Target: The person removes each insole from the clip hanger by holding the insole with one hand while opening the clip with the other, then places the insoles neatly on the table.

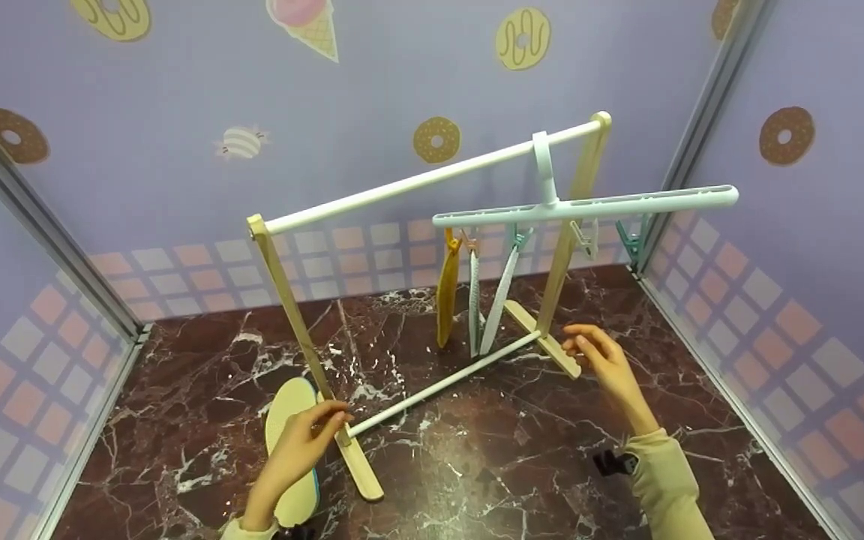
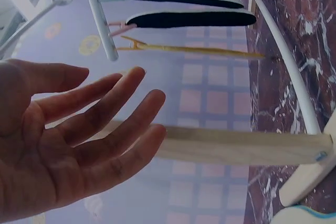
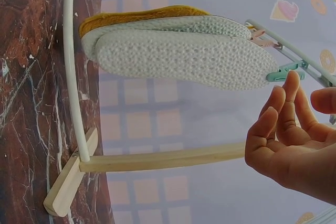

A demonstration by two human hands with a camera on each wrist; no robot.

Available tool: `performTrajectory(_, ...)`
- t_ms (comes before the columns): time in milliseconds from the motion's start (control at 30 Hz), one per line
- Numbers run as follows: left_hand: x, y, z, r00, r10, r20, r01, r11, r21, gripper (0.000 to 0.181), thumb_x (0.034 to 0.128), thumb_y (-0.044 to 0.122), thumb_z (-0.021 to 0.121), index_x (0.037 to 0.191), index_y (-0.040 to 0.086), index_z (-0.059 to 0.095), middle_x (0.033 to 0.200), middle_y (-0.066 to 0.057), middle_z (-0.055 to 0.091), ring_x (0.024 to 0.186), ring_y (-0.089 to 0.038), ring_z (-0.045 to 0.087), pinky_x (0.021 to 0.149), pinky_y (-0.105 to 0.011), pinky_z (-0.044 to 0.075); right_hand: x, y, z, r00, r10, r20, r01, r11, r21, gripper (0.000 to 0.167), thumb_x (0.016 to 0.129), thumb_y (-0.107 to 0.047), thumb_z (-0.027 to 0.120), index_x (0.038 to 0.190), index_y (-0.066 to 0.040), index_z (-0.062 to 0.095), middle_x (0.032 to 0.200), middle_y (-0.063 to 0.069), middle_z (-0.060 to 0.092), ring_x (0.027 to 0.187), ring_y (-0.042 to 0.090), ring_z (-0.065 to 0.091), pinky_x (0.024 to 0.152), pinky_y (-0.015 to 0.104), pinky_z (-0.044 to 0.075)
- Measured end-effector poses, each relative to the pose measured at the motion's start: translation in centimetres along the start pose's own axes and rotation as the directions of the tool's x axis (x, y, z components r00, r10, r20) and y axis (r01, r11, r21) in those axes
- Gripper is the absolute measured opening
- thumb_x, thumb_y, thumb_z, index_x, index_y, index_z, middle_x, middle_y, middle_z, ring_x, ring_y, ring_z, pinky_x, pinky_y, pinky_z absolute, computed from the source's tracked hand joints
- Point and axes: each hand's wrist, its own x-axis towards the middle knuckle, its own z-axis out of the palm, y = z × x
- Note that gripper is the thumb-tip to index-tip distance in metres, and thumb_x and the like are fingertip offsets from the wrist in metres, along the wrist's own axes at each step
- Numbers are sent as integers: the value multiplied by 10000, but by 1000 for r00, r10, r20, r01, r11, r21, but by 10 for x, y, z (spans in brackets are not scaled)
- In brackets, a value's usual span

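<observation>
My left hand [image 1: 308, 435] is held above a cream insole with a blue edge [image 1: 291, 397], its fingers loosely bent and holding nothing. It is nearest the rack's left wooden post [image 1: 293, 315]. On the other side, my right hand [image 1: 604, 360] hangs relaxed beside the right foot [image 1: 567, 360], also without anything in it. From a pale hanger [image 1: 642, 205] three insoles dangle by clothespins: a mustard one [image 1: 447, 296] and two whitish ones, the nearer [image 3: 184, 59] with a dimpled face. A green clothespin [image 3: 283, 73] pinches that one.
The hanger hooks over the rack's white top bar [image 1: 402, 184]. A lower white bar [image 1: 439, 386] joins the feet. A white clothespin [image 1: 586, 240] and a green clothespin [image 1: 632, 241] hang toward the hanger's right end. Patterned walls enclose the dark red marbled table [image 1: 199, 420].
</observation>
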Motion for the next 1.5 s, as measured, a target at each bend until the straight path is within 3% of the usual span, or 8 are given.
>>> performTrajectory(200,7,11,15,998,60,24,-61,997,40,207,895,83,494,1048,1,608,972,-138,664,775,-140,621,615,-200,497,0,-3,2,999,32,-27,-32,999,6,313,930,-100,430,1123,146,451,810,-13,605,743,51,573,646,194,473)
performTrajectory(367,16,20,30,987,156,47,-159,986,47,249,901,90,486,1098,-37,571,1049,-185,626,865,-258,622,729,-288,524,3,-6,5,997,56,-58,-55,998,10,300,926,-110,443,1122,115,477,821,-5,608,745,55,571,613,189,463)
performTrajectory(600,25,26,43,981,187,60,-189,982,25,274,920,123,460,1137,-24,542,1116,-190,586,965,-315,593,804,-377,507,5,-8,9,993,94,-73,-94,996,0,283,928,-111,439,1132,78,489,819,-50,615,761,70,590,608,202,467)
performTrajectory(767,32,40,53,959,277,-65,-275,961,36,267,895,63,490,1132,-47,541,1146,-219,558,971,-315,592,765,-331,524,6,-10,11,991,104,-81,-106,994,-22,299,931,-133,439,1151,62,492,841,-105,615,772,58,579,625,195,473)
performTrajectory(933,41,70,61,905,354,-233,-352,934,53,259,829,-68,527,1084,-101,555,1089,-248,577,806,-278,620,654,-275,535,9,-8,13,996,68,-61,-68,998,-3,316,927,-145,450,1146,81,487,933,-95,621,845,35,587,665,188,479)
performTrajectory(1033,49,74,68,876,374,-303,-381,924,40,252,816,-81,538,1066,-101,564,1022,-229,605,761,-255,610,646,-253,527,12,-7,15,998,48,-49,-48,999,-2,315,926,-145,453,1137,86,487,953,-113,621,858,37,583,674,190,483)
performTrajectory(1167,60,77,77,859,366,-357,-390,921,4,240,816,-83,534,1051,-120,560,991,-233,619,811,-295,618,681,-260,527,15,-9,16,998,38,-42,-38,999,-8,304,928,-146,449,1136,70,501,970,-139,624,867,44,576,678,197,485)
performTrajectory(1500,89,79,104,842,344,-415,-418,903,-100,249,817,-102,519,1061,-146,535,1001,-283,612,896,-386,599,704,-308,533,28,-14,21,999,-34,-33,34,999,-19,328,926,-129,448,1189,62,496,1083,-64,621,966,47,566,724,184,475)
